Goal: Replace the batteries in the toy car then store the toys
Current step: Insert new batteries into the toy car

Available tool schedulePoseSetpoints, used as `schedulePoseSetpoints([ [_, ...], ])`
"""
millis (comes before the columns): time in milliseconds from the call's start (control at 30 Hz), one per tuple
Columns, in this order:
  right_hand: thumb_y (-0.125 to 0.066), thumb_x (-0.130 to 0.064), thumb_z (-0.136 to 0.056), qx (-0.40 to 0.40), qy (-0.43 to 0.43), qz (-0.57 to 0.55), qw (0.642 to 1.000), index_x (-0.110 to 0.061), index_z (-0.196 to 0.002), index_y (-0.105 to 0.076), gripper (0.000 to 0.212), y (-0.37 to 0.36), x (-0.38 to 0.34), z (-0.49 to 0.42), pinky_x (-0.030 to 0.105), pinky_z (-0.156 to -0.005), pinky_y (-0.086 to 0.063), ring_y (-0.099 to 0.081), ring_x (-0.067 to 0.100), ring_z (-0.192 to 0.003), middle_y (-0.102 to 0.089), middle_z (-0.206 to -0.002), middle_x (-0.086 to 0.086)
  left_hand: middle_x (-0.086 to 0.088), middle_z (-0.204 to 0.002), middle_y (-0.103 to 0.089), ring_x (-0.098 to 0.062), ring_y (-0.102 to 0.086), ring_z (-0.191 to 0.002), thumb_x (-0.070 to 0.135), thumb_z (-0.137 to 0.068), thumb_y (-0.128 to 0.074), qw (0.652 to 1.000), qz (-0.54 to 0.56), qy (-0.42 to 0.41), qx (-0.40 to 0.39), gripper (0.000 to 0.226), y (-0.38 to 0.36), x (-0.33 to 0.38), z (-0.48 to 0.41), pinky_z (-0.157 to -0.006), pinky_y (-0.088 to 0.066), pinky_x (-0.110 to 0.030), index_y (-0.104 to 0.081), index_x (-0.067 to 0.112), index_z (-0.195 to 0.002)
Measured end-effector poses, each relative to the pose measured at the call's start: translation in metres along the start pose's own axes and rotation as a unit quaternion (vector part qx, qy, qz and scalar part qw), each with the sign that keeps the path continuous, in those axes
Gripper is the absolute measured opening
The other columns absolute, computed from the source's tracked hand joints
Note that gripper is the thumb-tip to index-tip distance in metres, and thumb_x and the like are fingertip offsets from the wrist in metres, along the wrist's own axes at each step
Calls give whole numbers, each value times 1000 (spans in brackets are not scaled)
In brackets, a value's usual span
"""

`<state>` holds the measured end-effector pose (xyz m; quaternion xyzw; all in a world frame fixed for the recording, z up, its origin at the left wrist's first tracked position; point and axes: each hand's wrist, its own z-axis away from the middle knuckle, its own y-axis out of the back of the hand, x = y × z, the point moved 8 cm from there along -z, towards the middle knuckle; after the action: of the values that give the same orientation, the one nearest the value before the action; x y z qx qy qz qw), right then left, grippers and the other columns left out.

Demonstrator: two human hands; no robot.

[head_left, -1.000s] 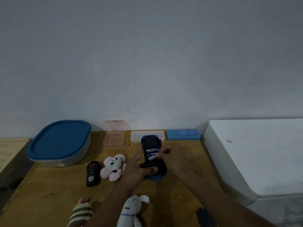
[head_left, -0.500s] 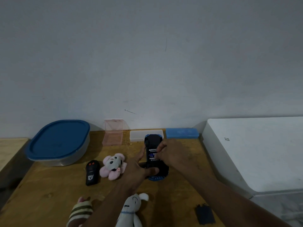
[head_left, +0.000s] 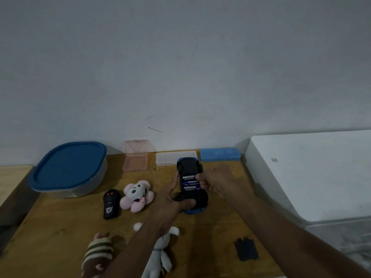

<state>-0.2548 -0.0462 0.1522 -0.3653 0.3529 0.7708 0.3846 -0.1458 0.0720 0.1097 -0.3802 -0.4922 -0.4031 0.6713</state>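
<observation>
Gripping toy car (head_left: pixel 189 167) with left hand (head_left: pixel 170 200), pinching battery (head_left: pixel 188 178) with right hand (head_left: pixel 217 182): may spring free, roll off surface (head_left: pixel 60 227).

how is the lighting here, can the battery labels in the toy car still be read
Head view: dim, flat light with a bluish cast, no glare; only soft shadows, as on the wall beside the blue-lidded container. Head view: the batteries in the upturned toy car show white lettering, small and soft, barely legible. Head view: no motion blur evident.
</observation>
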Motion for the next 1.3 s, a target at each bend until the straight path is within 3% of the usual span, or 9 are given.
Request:
schedulePoseSetpoints([
  [167, -70, 5, -79, -41, -56, -69, 995, 1, -87, -62, 12, 9, 18, 5, 24, -58, -56, -60, 16, -64, -62, -76, 11, -3, -126, -65, -19, -62, -115, -4, -72, -77, 1000, -24, -5, -19, 96, -15, -7, 6, -97, -50, -47, -30, 35, -147],
  [333, -68, 5, -80, -63, -66, -82, 992, 3, -88, -61, 11, 25, 41, 5, 20, -50, -54, -57, 14, -61, -60, -73, 10, 1, -123, -67, -14, -65, -110, -3, -72, -78, 998, -68, 6, -7, 94, -34, -20, 11, -87, -57, -31, -32, 27, -148],
  [500, -69, -7, -84, -60, -36, 22, 997, 0, -94, -63, 14, 42, 71, 2, 20, -50, -52, -57, 13, -57, -62, -71, 8, 0, -122, -67, -19, -64, -112, -9, -73, -75, 996, -82, 32, -21, 98, -58, -34, 20, -93, -53, -44, -29, 38, -145],
  [633, -62, -12, -88, -96, 14, 119, 988, -7, -101, -66, 15, 52, 95, 3, 22, -57, -49, -58, 12, -71, -63, -81, 1, 6, -122, -67, -19, -63, -113, -7, -72, -76, 997, -35, 70, 9, 99, -69, -62, 34, -98, -48, -52, -30, 44, -143],
  [700, -58, -13, -89, -101, 62, 218, 969, -13, -102, -68, 17, 61, 106, 5, 22, -65, -49, -60, 12, -85, -65, -93, -4, 10, -119, -67, -19, -63, -112, -9, -72, -75, 996, -6, 90, 20, 94, -72, -77, 45, -98, -48, -51, -36, 50, -133],
  [833, -54, -13, -87, -75, 139, 386, 909, -16, -102, -70, 22, 81, 133, 10, 29, -79, -52, -62, 16, -90, -69, -107, 2, 15, -119, -65, -20, -62, -113, -10, -70, -76, 992, 0, 127, 21, 103, -78, -97, 68, -101, -45, -54, -29, 45, -143],
  [967, -62, -12, -85, -60, 135, 433, 889, -14, -119, -61, 34, 99, 160, 17, 33, -92, -50, -56, 24, -111, -59, -124, 10, 27, -102, -63, -8, -64, -99, -16, -75, -68, 993, -1, 119, 11, 97, -88, -92, 85, -94, -51, -45, -28, 47, -137],
  [1067, -70, -20, -82, -69, 125, 468, 872, -7, -121, -58, 43, 104, 177, 24, 36, -93, -48, -53, 27, -114, -57, -124, 13, 24, -100, -70, -12, -66, -103, -16, -75, -67, 993, -1, 116, 2, 99, -94, -95, 95, -96, -50, -50, -27, 41, -145],
  [1300, -76, -26, -75, -61, 171, 490, 853, -12, -117, -61, 47, 97, 194, 27, 28, -88, -38, -46, 29, -117, -55, -121, 13, 6, -125, -65, -21, -62, -114, -13, -75, -69, 994, -1, 107, -7, 101, -101, -110, 112, -99, -46, -55, -27, 46, -145],
])
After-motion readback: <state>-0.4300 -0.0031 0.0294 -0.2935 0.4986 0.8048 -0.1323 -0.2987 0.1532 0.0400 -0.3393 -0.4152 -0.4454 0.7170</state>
